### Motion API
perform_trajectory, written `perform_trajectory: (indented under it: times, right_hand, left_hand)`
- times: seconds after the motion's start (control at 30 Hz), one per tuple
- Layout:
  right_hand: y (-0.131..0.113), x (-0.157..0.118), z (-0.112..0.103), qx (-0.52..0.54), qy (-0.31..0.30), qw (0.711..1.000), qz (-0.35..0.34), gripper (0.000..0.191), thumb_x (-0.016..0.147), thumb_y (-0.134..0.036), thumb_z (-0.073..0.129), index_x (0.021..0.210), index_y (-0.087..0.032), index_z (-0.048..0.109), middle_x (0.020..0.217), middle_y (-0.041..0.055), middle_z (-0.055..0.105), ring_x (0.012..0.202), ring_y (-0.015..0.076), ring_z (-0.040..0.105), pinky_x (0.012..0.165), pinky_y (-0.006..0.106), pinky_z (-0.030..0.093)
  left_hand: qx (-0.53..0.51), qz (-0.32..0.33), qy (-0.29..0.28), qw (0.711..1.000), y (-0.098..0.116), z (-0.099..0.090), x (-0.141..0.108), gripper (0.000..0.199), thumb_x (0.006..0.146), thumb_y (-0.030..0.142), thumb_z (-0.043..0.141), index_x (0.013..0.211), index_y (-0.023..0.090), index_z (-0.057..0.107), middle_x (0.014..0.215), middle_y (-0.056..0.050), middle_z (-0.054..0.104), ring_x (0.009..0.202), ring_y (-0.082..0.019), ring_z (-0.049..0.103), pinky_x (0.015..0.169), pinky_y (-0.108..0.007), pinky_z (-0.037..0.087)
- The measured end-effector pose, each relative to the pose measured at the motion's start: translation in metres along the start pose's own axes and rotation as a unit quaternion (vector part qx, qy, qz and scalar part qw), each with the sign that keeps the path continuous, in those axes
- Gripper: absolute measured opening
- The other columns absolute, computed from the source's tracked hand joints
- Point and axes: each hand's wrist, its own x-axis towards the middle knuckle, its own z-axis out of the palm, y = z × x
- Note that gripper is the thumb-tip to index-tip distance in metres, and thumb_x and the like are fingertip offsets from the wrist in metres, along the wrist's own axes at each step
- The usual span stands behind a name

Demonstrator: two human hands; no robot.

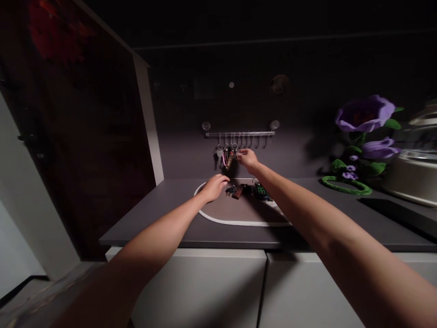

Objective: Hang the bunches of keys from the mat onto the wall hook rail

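Several bunches of keys hang from a clear hook rail on the dark wall. My right hand is raised at the right end of these bunches, its fingertips pinched on a hanging key ring with keys. Lower down, my left hand hovers at or rests on the left part of a brown mat with a white rim; I cannot tell which. Its fingers stretch out, holding nothing. Just right of them lie small keys, a brown key fob and a black device with green markings.
Purple artificial flowers with a green ring base stand right on the grey counter. Beyond them is a cream appliance, with a dark flat slab in front. White cabinet fronts lie below; a dark door is left.
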Motion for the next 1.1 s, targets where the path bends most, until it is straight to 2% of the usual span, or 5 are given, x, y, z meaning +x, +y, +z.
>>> perform_trajectory:
  times: [0.3, 0.53, 0.67, 0.83, 1.1]
  right_hand:
    - [0.009, -0.013, -0.012, -0.055, 0.011, 0.998, -0.006, 0.024, 0.070, -0.013, 0.058, 0.093, -0.013, 0.056, 0.081, 0.0042, 0.061, 0.072, 0.0102, 0.057, 0.074, 0.026, 0.047]
    - [-0.003, -0.051, -0.016, -0.015, -0.043, 0.999, 0.020, 0.018, 0.072, -0.011, 0.055, 0.090, -0.013, 0.056, 0.075, 0.0026, 0.060, 0.063, 0.0087, 0.055, 0.069, 0.026, 0.047]
    - [0.001, -0.073, -0.018, -0.026, -0.070, 0.997, -0.006, 0.015, 0.071, -0.012, 0.058, 0.086, -0.014, 0.058, 0.076, 0.0021, 0.061, 0.065, 0.0089, 0.055, 0.073, 0.027, 0.047]
    - [0.011, -0.089, -0.023, -0.113, -0.071, 0.989, -0.063, 0.014, 0.070, -0.014, 0.060, 0.084, -0.015, 0.062, 0.081, 0.0038, 0.064, 0.078, 0.0124, 0.058, 0.082, 0.029, 0.044]
    - [0.009, -0.095, -0.027, -0.306, -0.116, 0.934, -0.143, 0.016, 0.076, -0.015, 0.055, 0.089, -0.015, 0.064, 0.090, 0.0074, 0.066, 0.084, 0.0166, 0.059, 0.082, 0.027, 0.042]
  left_hand:
    - [0.012, 0.042, -0.036, 0.998, -0.014, 0.010, 0.003, 0.033, 0.080, 0.008, 0.040, 0.106, 0.015, 0.059, 0.108, -0.009, 0.058, 0.101, -0.016, 0.053, 0.094, -0.031, 0.040]
    - [0.036, 0.039, -0.064, 0.997, -0.013, 0.009, 0.004, 0.034, 0.079, 0.007, 0.040, 0.106, 0.014, 0.060, 0.109, -0.009, 0.059, 0.101, -0.017, 0.053, 0.094, -0.032, 0.040]
    - [0.048, 0.039, -0.069, 0.996, -0.011, 0.007, 0.004, 0.032, 0.079, 0.008, 0.041, 0.104, 0.015, 0.061, 0.106, -0.009, 0.060, 0.099, -0.018, 0.053, 0.093, -0.033, 0.040]
    - [0.055, 0.032, -0.074, 0.995, -0.011, 0.007, 0.004, 0.029, 0.080, 0.011, 0.043, 0.101, 0.016, 0.061, 0.102, -0.008, 0.061, 0.097, -0.017, 0.054, 0.092, -0.032, 0.040]
    - [0.056, 0.005, -0.064, 0.996, -0.012, 0.005, 0.003, 0.017, 0.077, 0.012, 0.050, 0.088, 0.016, 0.063, 0.093, -0.006, 0.062, 0.089, -0.016, 0.054, 0.086, -0.030, 0.041]
